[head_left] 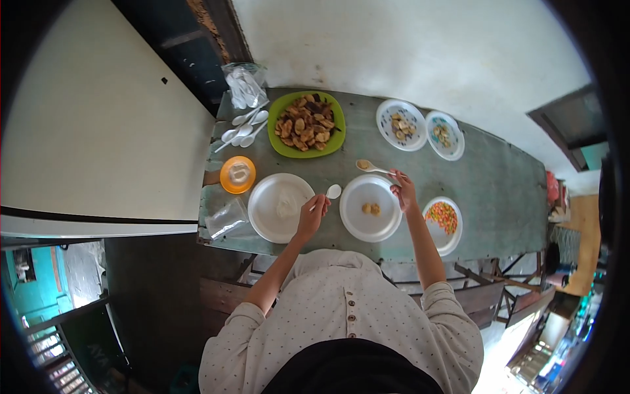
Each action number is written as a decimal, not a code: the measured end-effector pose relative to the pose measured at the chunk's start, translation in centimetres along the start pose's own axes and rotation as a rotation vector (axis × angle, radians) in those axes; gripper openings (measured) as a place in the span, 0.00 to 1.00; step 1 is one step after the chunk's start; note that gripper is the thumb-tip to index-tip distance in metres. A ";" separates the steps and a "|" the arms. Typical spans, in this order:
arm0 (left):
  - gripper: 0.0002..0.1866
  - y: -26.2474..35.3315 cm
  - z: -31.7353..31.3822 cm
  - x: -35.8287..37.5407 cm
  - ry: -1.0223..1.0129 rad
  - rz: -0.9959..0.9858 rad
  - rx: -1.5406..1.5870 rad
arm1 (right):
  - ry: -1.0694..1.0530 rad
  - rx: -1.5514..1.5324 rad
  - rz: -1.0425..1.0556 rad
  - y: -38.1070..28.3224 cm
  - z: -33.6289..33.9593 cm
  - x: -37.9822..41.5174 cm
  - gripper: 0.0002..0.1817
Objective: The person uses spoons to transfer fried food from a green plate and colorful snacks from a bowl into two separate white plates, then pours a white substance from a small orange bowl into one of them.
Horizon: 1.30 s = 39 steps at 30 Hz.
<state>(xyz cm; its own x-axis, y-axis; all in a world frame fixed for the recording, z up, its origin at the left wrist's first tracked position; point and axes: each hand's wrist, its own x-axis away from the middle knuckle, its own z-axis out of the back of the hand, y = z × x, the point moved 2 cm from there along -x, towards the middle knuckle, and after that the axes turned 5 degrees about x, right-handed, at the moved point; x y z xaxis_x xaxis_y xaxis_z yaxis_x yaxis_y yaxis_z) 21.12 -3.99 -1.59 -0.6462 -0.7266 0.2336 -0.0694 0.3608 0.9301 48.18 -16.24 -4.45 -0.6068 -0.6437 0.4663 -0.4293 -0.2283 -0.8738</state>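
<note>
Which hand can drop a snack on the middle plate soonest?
Probably the right hand: its loaded spoon already carries food right beside the middle plate. The left hand holds a white spoon that looks empty.

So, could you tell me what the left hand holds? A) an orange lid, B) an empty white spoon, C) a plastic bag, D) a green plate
B: the left hand grips a white spoon with an empty bowl, between the two white plates.

Soft even daylight, sharp centre, fisheye warp w/ dark corners.
</note>
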 end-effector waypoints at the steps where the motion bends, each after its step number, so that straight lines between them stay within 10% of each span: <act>1: 0.15 -0.6 -0.7 0.2 -0.020 0.004 0.002 | 0.019 0.016 -0.002 0.5 1.3 1.4 0.17; 24: 0.16 -4.7 -6.3 0.4 -0.140 -0.059 -0.337 | -0.063 0.663 0.396 0.4 2.6 7.3 0.10; 39: 0.17 -2.0 -1.3 0.8 0.062 0.076 0.092 | 0.085 0.415 0.475 -4.8 -7.2 -1.8 0.12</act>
<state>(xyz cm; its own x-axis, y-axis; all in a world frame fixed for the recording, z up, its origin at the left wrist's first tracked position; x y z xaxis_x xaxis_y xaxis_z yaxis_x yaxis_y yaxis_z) 21.75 -6.04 -2.92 -0.6039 -0.7289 0.3226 -0.0930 0.4664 0.8797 46.55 -8.76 -0.08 -0.7258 -0.6878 0.0095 0.1840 -0.2074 -0.9608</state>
